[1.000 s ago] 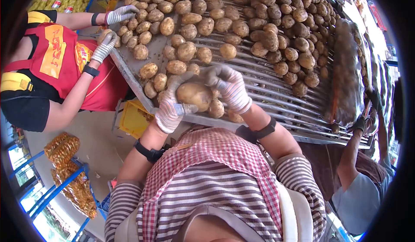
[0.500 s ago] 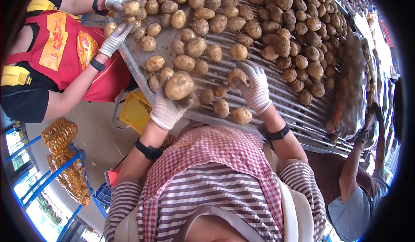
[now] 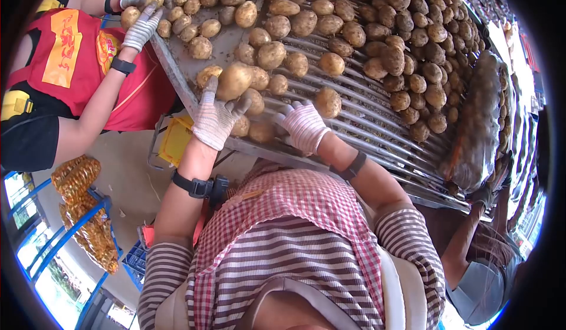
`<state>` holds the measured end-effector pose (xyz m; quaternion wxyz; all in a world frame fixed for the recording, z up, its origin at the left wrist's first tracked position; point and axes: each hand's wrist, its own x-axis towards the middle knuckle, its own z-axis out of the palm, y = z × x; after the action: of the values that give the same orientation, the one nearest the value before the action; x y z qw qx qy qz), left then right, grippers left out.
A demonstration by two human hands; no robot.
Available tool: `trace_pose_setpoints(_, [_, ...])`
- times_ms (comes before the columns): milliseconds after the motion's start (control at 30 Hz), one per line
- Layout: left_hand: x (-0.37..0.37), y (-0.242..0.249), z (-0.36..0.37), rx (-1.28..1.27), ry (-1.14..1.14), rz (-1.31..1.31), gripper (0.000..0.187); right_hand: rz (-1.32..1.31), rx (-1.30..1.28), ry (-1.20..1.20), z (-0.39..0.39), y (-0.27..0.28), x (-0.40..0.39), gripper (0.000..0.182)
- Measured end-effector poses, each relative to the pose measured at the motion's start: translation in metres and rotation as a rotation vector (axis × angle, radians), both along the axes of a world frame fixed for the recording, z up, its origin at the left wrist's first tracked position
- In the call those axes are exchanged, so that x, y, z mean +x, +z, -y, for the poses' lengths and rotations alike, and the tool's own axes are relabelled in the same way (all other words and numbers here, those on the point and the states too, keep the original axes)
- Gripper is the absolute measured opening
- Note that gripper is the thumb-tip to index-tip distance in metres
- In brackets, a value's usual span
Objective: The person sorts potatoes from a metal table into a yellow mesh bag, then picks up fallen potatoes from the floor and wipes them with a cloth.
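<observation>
While the left hand (image 3: 217, 116) curled round a big potato (image 3: 234, 81) near smaller potatoes (image 3: 272, 55), the right hand (image 3: 303, 127) was half curled over the bars (image 3: 367, 118); I couldn't tell if it held anything. A gentle, snug grip seemed best.

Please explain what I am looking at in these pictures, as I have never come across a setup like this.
Certainly. There is no robot here: the two gloved hands in the middle belong to the person wearing the camera. That single head camera looks forward and down, so their own apron fills the bottom. In front is a metal table, flat at the left, with a row of bars further right. Many loose potatoes lie across it, heaped towards the far right. The left hand cradles a large potato. The right hand is low over the bars; whether it grips anything I cannot tell. At the left, a co-worker in a red apron also handles potatoes.
</observation>
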<state>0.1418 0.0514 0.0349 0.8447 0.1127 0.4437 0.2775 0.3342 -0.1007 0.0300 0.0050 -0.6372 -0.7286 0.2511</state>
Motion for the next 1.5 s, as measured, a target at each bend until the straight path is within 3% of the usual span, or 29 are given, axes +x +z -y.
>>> trace_pose_setpoints(67, [0.0,0.009,0.005,0.001,0.001,-0.005,0.068,-0.163,0.105,-0.226,-0.001,0.015,0.019,0.038])
trace_pose_setpoints(133, [-0.006,0.006,0.017,0.318,-0.069,-0.257,0.066,-0.713,0.263,-0.647,0.008,0.004,0.042,0.029])
trace_pose_setpoints(200, [-0.007,0.002,0.025,0.338,-0.131,-0.357,0.056,-1.128,0.161,-0.995,0.009,0.027,0.066,0.022])
trace_pose_setpoints(233, [-0.007,-0.005,0.029,0.431,-0.276,-0.374,0.051,-0.997,0.253,-0.962,0.01,0.029,0.08,0.02])
trace_pose_setpoints(267, [-0.006,-0.01,0.03,0.527,-0.421,-0.39,0.046,-1.088,0.177,-0.988,0.014,0.03,0.089,0.019])
trace_pose_setpoints(300, [0.0,-0.017,0.031,0.69,-0.558,-0.425,0.04,-0.919,0.134,-0.86,0.017,0.032,0.09,0.02])
trace_pose_setpoints(400, [0.039,-0.01,0.027,1.325,-0.878,-0.677,0.051,-0.321,-0.014,-0.377,0.018,0.051,0.07,0.031])
trace_pose_setpoints(433, [0.049,-0.024,0.024,1.392,-0.98,-0.681,0.057,-0.204,-0.032,-0.262,0.019,0.047,0.057,0.034])
trace_pose_setpoints(533, [0.089,-0.004,0.021,1.244,-1.355,-0.937,0.065,0.081,-0.13,-0.095,0.011,0.037,0.019,0.039])
trace_pose_setpoints(667, [0.118,-0.002,0.006,1.212,-1.603,-1.055,0.064,0.31,-0.072,-0.11,-0.006,0.012,-0.003,0.035])
trace_pose_setpoints(733, [0.112,-0.004,-0.002,1.196,-1.382,-0.933,0.058,0.247,0.011,-0.168,-0.013,0.014,0.009,0.028])
trace_pose_setpoints(767, [0.103,-0.01,-0.004,1.13,-1.104,-0.694,0.052,0.033,-0.011,-0.244,-0.015,0.022,0.023,0.025])
trace_pose_setpoints(800, [0.093,-0.016,-0.001,0.719,-0.836,-0.385,0.048,-0.185,-0.033,-0.315,-0.014,0.026,0.036,0.022])
trace_pose_setpoints(867, [0.07,-0.006,-0.013,0.095,-0.676,-0.067,0.055,-0.445,0.113,-0.46,-0.005,0.019,0.061,0.024])
trace_pose_setpoints(900, [0.062,-0.006,-0.012,0.097,-0.657,-0.083,0.055,-0.508,0.067,-0.504,-0.002,0.021,0.069,0.026])
trace_pose_setpoints(967, [0.053,-0.006,-0.009,-0.186,-0.451,0.365,0.061,-0.574,0.023,-0.525,-0.008,0.033,0.073,0.029])
trace_pose_setpoints(1067, [0.048,0.01,-0.002,-0.3,-0.242,0.45,0.064,-0.23,-0.043,-0.064,-0.019,0.045,0.055,0.041])
trace_pose_setpoints(1133, [0.039,0.013,0.0,-0.322,-0.206,0.501,0.066,-0.027,-0.147,0.107,-0.029,0.039,0.021,0.031])
trace_pose_setpoints(1233, [0.025,0.021,0.004,-0.286,-0.22,0.524,0.067,0.085,-0.386,0.213,-0.043,0.03,-0.002,0.024])
trace_pose_setpoints(1400, [0.01,0.033,0.015,-0.295,-0.093,0.508,0.059,0.162,-0.332,0.259,-0.038,0.04,-0.004,0.021])
trace_pose_setpoints(1500, [-0.011,0.029,0.022,-0.316,-0.015,0.496,0.051,0.187,-0.407,0.09,-0.041,0.046,-0.001,0.02])
